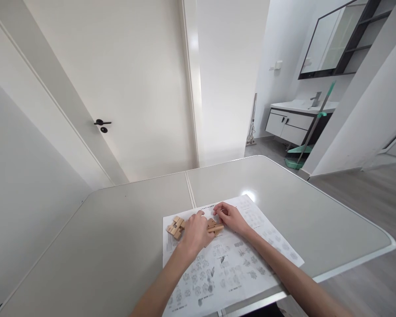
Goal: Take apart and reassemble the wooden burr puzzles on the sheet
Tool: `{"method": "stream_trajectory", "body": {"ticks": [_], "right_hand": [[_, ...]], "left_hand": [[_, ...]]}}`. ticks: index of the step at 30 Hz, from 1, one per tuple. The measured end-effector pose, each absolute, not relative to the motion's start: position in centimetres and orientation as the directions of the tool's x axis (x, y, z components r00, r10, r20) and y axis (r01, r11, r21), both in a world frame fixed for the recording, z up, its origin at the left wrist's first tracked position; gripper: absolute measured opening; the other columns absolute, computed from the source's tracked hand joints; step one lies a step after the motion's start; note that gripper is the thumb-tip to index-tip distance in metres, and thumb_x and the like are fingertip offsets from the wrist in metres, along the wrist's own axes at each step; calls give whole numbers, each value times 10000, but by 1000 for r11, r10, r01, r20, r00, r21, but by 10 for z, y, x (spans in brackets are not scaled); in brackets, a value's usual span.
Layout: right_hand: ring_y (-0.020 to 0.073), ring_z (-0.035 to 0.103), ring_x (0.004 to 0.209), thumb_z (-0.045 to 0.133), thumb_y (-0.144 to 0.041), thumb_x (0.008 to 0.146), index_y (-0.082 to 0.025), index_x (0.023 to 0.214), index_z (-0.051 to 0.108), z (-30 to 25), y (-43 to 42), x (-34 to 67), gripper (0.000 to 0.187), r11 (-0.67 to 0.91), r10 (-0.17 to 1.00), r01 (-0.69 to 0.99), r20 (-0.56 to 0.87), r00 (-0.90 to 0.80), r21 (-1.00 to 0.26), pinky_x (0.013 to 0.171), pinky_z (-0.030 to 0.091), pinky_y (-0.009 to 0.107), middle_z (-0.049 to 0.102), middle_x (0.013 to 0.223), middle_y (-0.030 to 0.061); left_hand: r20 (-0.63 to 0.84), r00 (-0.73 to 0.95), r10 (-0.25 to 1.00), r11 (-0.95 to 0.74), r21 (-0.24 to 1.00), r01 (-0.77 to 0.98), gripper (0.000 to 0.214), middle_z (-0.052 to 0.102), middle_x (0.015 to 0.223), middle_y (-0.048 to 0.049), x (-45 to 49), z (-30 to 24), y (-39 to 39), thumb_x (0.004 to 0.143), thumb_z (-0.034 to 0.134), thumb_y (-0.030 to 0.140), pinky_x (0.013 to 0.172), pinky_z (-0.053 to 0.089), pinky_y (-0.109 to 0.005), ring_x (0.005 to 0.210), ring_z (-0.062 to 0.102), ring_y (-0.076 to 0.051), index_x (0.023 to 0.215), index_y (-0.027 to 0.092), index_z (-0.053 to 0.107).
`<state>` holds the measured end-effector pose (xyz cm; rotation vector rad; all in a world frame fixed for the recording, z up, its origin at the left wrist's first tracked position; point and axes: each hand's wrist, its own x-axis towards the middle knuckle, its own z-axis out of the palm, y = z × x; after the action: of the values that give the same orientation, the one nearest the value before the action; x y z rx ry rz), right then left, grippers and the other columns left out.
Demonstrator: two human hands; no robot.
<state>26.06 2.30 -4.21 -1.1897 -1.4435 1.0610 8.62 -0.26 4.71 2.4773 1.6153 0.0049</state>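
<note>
The right hand (pixel 231 217) is clamping its grip on the wooden pieces (pixel 214 227) just left of it — the left hand (pixel 194 232) is hiding its grip, I cannot tell — so bracing them on the sheet (pixel 240 268) is likely helping.
</note>
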Motion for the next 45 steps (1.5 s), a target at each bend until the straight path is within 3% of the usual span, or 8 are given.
{"method": "stream_trajectory", "body": {"ticks": [5,16,23,27,33,39,43,45], "right_hand": [[130,579,545,521,-385,898,-203,939,629,-42,22,261,216,148,988,175,138,-67,-973,545,432,257,738,898,29],[132,593,560,522,-367,900,-201,934,615,-42,20,262,193,146,987,165,133,-88,-976,536,427,259,727,901,31],[137,600,568,516,-375,899,-202,936,619,-43,21,262,205,157,985,184,141,-97,-970,566,448,270,731,895,29],[143,605,574,512,-391,903,-205,944,627,-40,20,263,222,160,984,200,141,-105,-967,570,456,272,737,897,32],[164,620,600,526,-460,946,-210,1007,654,-33,16,262,287,216,973,281,183,-139,-935,593,458,280,712,799,13],[182,623,605,498,-565,979,-210,974,661,-35,16,260,390,233,972,283,214,-96,-930,613,476,293,643,664,-8],[182,622,642,503,-570,972,-213,977,653,-37,18,261,388,241,969,334,243,-35,-911,610,483,297,686,782,24],[183,623,688,520,-552,965,-216,976,655,-36,18,261,362,262,963,357,265,-43,-896,614,488,298,707,902,47]], "left_hand": [[-59,344,937,-325,213,921,173,722,1062,-152,73,46,-2,797,694,263,708,492,-341,895,714,-304,655,164,686],[-44,248,968,-239,154,959,82,752,1091,-121,40,43,7,757,663,197,728,473,-314,954,717,-287,753,179,743],[10,286,958,-285,127,950,94,743,1194,-137,37,41,11,741,684,200,952,461,-411,1179,628,-336,795,189,761],[5,316,949,-313,150,938,51,735,1223,-122,48,40,12,729,705,204,980,452,-428,1204,601,-334,759,203,746],[34,360,932,-359,212,909,43,739,1197,-116,70,37,9,764,710,203,984,455,-407,1179,610,-315,738,197,743],[95,409,908,-419,262,869,258,753,1111,-110,68,31,9,941,609,350,970,456,-404,1149,618,-301,795,198,757],[206,376,903,-426,336,840,326,762,1022,-81,58,31,11,994,536,421,907,466,-367,1057,646,-266,862,208,744],[225,323,919,-393,458,798,411,755,897,-53,54,31,9,1022,458,486,817,476,-335,895,673,-230,843,216,711]]}}
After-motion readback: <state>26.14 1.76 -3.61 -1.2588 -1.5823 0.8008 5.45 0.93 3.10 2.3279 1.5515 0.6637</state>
